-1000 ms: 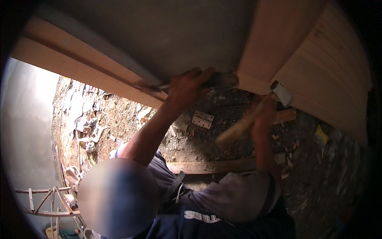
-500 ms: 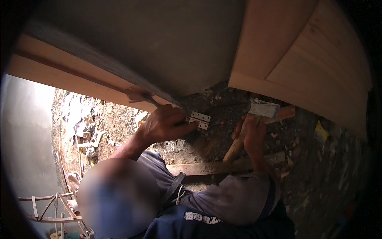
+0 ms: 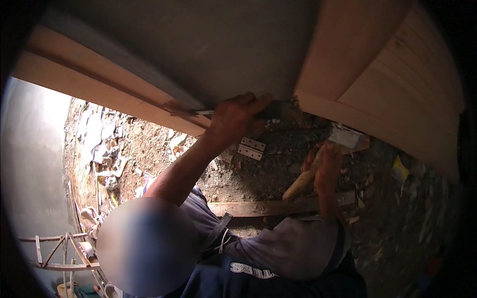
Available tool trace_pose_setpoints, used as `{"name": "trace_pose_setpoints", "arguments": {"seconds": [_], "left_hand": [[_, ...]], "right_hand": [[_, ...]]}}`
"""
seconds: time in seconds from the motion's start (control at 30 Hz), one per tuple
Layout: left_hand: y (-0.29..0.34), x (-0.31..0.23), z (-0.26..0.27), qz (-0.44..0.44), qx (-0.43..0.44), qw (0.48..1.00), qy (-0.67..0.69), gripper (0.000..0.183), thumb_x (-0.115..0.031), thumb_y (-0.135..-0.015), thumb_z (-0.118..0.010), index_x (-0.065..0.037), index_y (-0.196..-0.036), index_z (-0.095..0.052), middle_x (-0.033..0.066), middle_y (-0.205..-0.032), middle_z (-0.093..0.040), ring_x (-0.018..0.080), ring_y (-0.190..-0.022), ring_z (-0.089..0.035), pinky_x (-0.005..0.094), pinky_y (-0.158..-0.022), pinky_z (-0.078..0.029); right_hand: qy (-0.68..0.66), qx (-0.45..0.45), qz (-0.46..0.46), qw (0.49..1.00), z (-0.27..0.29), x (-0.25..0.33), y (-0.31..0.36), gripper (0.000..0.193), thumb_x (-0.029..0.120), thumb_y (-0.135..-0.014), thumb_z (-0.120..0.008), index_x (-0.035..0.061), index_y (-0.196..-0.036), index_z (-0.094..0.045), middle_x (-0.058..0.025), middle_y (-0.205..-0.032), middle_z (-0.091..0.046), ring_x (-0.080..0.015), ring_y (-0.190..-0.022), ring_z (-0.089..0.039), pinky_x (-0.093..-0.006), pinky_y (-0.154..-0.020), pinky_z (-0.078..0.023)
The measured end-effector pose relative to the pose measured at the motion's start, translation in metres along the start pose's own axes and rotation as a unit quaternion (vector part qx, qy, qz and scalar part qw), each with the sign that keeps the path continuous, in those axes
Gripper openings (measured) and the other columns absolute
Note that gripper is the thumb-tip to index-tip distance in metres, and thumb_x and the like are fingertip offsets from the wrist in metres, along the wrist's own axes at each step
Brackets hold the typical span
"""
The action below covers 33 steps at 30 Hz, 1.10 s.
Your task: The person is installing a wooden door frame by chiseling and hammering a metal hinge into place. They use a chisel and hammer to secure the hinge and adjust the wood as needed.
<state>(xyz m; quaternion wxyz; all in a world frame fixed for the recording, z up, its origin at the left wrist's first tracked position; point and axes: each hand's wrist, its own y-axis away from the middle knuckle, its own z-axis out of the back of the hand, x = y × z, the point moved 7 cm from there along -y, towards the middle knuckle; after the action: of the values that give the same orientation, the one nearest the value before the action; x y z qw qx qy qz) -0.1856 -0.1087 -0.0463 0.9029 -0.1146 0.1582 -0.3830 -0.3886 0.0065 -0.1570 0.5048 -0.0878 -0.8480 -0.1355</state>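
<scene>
My left hand (image 3: 238, 115) is closed round a chisel (image 3: 203, 112), its handle mostly hidden in the fingers. The metal blade points left into a splintered notch (image 3: 180, 108) on the edge of the wooden frame (image 3: 104, 82). My right hand (image 3: 325, 171) grips a hammer (image 3: 301, 181) by its wooden handle, with the pale, worn head (image 3: 345, 136) uppermost. Between my hands, lower than the left one, a perforated metal hinge (image 3: 251, 148) lies spread flat on the ground. The hammer is apart from the chisel.
A panelled wooden door (image 3: 387, 84) stands at the upper right. Rough ground (image 3: 238, 179) is littered with scraps, and a wooden strip (image 3: 258, 208) lies across it. A grey wall (image 3: 37, 164) and a slatted wooden structure (image 3: 59, 251) are at the left.
My left hand has moved up and right, away from the hinge, showing more of the chisel blade. My right hand and hammer have shifted slightly right.
</scene>
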Motion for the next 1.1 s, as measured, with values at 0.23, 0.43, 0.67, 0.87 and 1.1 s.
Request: {"name": "trace_pose_setpoints", "arguments": {"seconds": [0.23,0.43,0.67,0.87,1.1], "left_hand": [[-0.010,0.008,-0.002,0.039,-0.014,0.998,-0.039,0.062,-0.026,-0.072,-0.081,-0.019,-0.129,-0.056,0.0093,-0.096,-0.064,0.0289,-0.086,-0.068,0.0408,-0.072,-0.058],[-0.012,0.013,-0.006,0.080,0.015,0.996,-0.034,0.067,-0.029,-0.073,-0.081,-0.023,-0.134,-0.055,0.0113,-0.110,-0.065,0.0299,-0.093,-0.069,0.0407,-0.076,-0.059],[-0.009,0.021,-0.004,0.099,0.013,0.994,-0.038,0.066,-0.029,-0.074,-0.080,-0.024,-0.135,-0.056,0.0114,-0.112,-0.066,0.0300,-0.096,-0.069,0.0415,-0.079,-0.058],[-0.006,0.021,-0.014,0.067,-0.010,0.997,-0.047,0.062,-0.028,-0.074,-0.080,-0.023,-0.131,-0.057,0.0105,-0.106,-0.066,0.0295,-0.093,-0.069,0.0418,-0.077,-0.058],[-0.010,0.021,-0.006,0.066,-0.015,0.997,-0.037,0.057,-0.027,-0.076,-0.078,-0.022,-0.130,-0.059,0.0096,-0.101,-0.065,0.0300,-0.088,-0.069,0.0430,-0.074,-0.057]], "right_hand": [[0.076,-0.070,0.012,0.995,0.018,-0.017,-0.017,0.043,0.048,-0.102,-0.046,0.0048,-0.102,-0.049,-0.0081,-0.064,-0.053,-0.0213,-0.047,-0.054,-0.0370,-0.046,-0.048],[0.073,-0.142,0.003,0.987,-0.011,-0.013,-0.042,0.039,0.037,-0.103,-0.045,-0.0002,-0.113,-0.051,-0.0128,-0.080,-0.060,-0.0250,-0.060,-0.062,-0.0400,-0.054,-0.054],[0.033,-0.090,-0.063,0.993,0.029,-0.021,-0.071,0.043,0.046,-0.099,-0.051,0.0041,-0.107,-0.052,-0.0061,-0.080,-0.058,-0.0178,-0.062,-0.059,-0.0335,-0.050,-0.051],[0.269,-0.028,0.001,0.963,-0.014,-0.047,-0.066,0.035,0.038,-0.102,-0.044,0.0042,-0.107,-0.054,-0.0090,-0.082,-0.058,-0.0217,-0.063,-0.058,-0.0393,-0.060,-0.050],[0.202,-0.062,-0.045,0.976,-0.014,-0.011,-0.062,0.034,0.029,-0.104,-0.042,-0.0014,-0.115,-0.053,-0.0156,-0.080,-0.061,-0.0258,-0.068,-0.063,-0.0387,-0.056,-0.052]]}}
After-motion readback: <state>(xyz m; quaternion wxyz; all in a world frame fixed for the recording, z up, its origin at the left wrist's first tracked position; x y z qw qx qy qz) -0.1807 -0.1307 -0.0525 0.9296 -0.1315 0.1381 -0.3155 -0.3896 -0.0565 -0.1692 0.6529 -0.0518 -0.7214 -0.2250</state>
